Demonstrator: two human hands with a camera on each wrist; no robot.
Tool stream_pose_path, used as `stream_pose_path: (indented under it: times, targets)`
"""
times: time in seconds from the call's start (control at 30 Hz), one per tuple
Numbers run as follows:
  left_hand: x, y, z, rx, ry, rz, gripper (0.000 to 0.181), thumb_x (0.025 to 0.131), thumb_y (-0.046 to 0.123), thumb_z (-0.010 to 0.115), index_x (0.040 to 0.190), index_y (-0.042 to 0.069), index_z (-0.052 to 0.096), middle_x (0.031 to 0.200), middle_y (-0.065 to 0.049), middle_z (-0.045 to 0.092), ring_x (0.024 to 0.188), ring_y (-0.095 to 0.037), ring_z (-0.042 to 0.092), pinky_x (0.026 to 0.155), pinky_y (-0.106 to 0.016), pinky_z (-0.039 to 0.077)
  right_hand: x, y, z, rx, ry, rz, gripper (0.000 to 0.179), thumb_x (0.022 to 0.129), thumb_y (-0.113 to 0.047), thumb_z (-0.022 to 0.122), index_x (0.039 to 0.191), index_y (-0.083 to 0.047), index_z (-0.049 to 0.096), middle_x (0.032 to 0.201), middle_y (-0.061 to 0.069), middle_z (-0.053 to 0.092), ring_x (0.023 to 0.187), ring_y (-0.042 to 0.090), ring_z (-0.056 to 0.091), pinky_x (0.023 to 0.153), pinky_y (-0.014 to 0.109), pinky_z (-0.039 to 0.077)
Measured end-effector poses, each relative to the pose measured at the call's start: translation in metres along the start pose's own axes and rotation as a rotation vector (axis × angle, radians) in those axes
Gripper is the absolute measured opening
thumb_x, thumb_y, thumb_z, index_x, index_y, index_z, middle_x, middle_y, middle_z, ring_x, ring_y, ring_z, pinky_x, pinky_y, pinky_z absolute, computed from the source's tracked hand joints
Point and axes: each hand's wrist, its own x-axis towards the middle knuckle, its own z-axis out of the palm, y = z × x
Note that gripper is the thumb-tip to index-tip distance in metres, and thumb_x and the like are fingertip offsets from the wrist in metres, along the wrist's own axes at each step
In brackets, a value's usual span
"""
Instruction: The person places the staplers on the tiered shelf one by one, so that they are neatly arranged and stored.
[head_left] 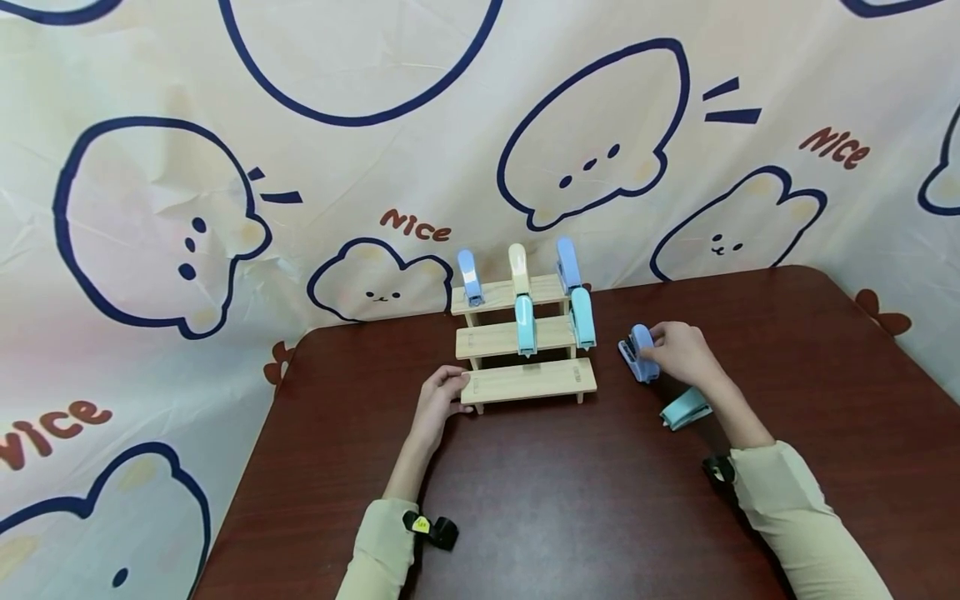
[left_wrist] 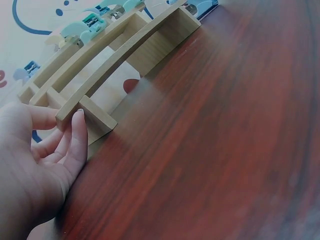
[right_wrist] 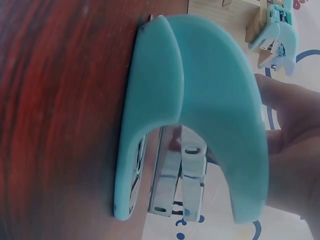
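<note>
My left hand [head_left: 432,406] pinches the left front corner of a three-tier wooden stand [head_left: 525,381]. In the left wrist view, that hand [left_wrist: 45,160] has fingers above and below the lowest board's end. Over to the right, my right hand [head_left: 684,352] holds a blue stapler [head_left: 642,354] by its side, low at the tabletop; whether it touches the table I cannot tell. Just in front of that hand lies a teal stapler [head_left: 686,408] on the table. It fills much of the right wrist view, where the teal stapler [right_wrist: 210,85] largely hides the blue one.
On the stand's top tier are a blue stapler [head_left: 470,277], a cream stapler [head_left: 519,269] and another blue stapler [head_left: 567,263]. Two teal staplers, one central [head_left: 525,325] and one at the right end [head_left: 582,317], occupy the middle tier. A patterned cloth [head_left: 360,183] hangs behind the brown table [head_left: 540,500].
</note>
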Motion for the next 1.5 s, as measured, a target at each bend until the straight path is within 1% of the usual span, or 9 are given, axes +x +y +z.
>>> stream_pose_path:
  times: [0.17, 0.33, 0.5, 0.63, 0.77, 0.97, 1.07, 1.23, 1.5]
  targets:
    - [0.0, -0.001, 0.001, -0.007, -0.004, 0.003, 0.022, 0.1, 0.012, 0.063, 0.114, -0.005, 0.062, 0.096, -0.009, 0.064, 0.074, -0.015, 0.063, 0.059, -0.026, 0.056, -0.003, -0.002, -0.004, 0.064, 0.022, 0.027, 0.044, 0.095, -0.011, 0.069, 0.124, 0.021, 0.058, 0.105, 0.031, 0.071, 0.081, 0.026, 0.072, 0.064, 0.031, 0.06]
    - [-0.001, -0.001, 0.002, -0.008, -0.002, -0.002, 0.022, 0.1, 0.011, 0.062, 0.114, -0.006, 0.062, 0.095, -0.008, 0.063, 0.074, -0.014, 0.063, 0.059, -0.026, 0.056, -0.008, -0.002, -0.009, 0.141, 0.053, 0.041, 0.046, 0.096, -0.01, 0.07, 0.128, 0.02, 0.055, 0.111, 0.034, 0.069, 0.085, 0.028, 0.074, 0.073, 0.038, 0.063]
    - [-0.001, -0.001, 0.002, -0.011, 0.0, -0.015, 0.022, 0.1, 0.01, 0.062, 0.114, -0.007, 0.062, 0.094, -0.008, 0.063, 0.074, -0.014, 0.063, 0.059, -0.025, 0.056, -0.013, -0.004, -0.015, 0.234, 0.077, 0.051, 0.048, 0.096, -0.009, 0.072, 0.131, 0.019, 0.054, 0.117, 0.037, 0.067, 0.092, 0.034, 0.075, 0.083, 0.045, 0.061]
    - [-0.001, -0.001, 0.001, -0.01, 0.0, -0.018, 0.022, 0.1, 0.01, 0.063, 0.115, -0.007, 0.061, 0.094, -0.008, 0.063, 0.074, -0.014, 0.063, 0.059, -0.025, 0.056, -0.014, -0.005, -0.018, 0.299, 0.079, 0.064, 0.05, 0.097, -0.01, 0.073, 0.133, 0.019, 0.053, 0.121, 0.037, 0.065, 0.092, 0.029, 0.075, 0.086, 0.045, 0.059]
    - [0.002, 0.0, 0.001, -0.013, -0.001, -0.007, 0.023, 0.1, 0.011, 0.064, 0.114, -0.006, 0.062, 0.094, -0.007, 0.063, 0.074, -0.014, 0.063, 0.059, -0.025, 0.056, -0.013, -0.007, -0.024, 0.354, 0.1, 0.063, 0.052, 0.098, -0.014, 0.074, 0.134, 0.017, 0.053, 0.123, 0.035, 0.065, 0.089, 0.019, 0.075, 0.086, 0.041, 0.059]
    - [0.002, 0.002, 0.001, -0.015, 0.0, 0.003, 0.02, 0.1, 0.011, 0.063, 0.112, -0.005, 0.063, 0.092, -0.006, 0.063, 0.075, -0.014, 0.063, 0.059, -0.026, 0.056, -0.015, -0.016, -0.032, 0.423, 0.168, 0.061, 0.055, 0.099, -0.022, 0.074, 0.136, 0.013, 0.054, 0.126, 0.034, 0.064, 0.082, 0.006, 0.073, 0.081, 0.03, 0.06]
    - [0.002, 0.001, 0.001, -0.008, 0.0, -0.002, 0.019, 0.1, 0.011, 0.063, 0.112, -0.004, 0.063, 0.093, -0.007, 0.064, 0.075, -0.014, 0.064, 0.059, -0.026, 0.056, -0.017, -0.02, -0.034, 0.465, 0.197, 0.06, 0.054, 0.099, -0.023, 0.073, 0.137, 0.011, 0.054, 0.129, 0.034, 0.063, 0.079, 0.001, 0.071, 0.079, 0.026, 0.06]
    - [0.002, 0.0, 0.0, -0.009, 0.001, -0.01, 0.02, 0.1, 0.01, 0.063, 0.113, -0.005, 0.063, 0.094, -0.007, 0.064, 0.075, -0.014, 0.064, 0.059, -0.026, 0.056, -0.019, -0.026, -0.036, 0.5, 0.234, 0.044, 0.053, 0.1, -0.022, 0.072, 0.137, 0.01, 0.054, 0.128, 0.033, 0.063, 0.079, -0.001, 0.07, 0.077, 0.024, 0.06]
    - [0.001, 0.001, 0.0, -0.005, 0.006, -0.018, 0.022, 0.1, 0.01, 0.063, 0.115, -0.006, 0.062, 0.096, -0.007, 0.064, 0.074, -0.013, 0.063, 0.059, -0.025, 0.056, -0.022, -0.033, -0.042, 0.529, 0.285, 0.033, 0.054, 0.099, -0.022, 0.073, 0.139, 0.01, 0.054, 0.131, 0.033, 0.061, 0.079, -0.004, 0.069, 0.079, 0.025, 0.059]
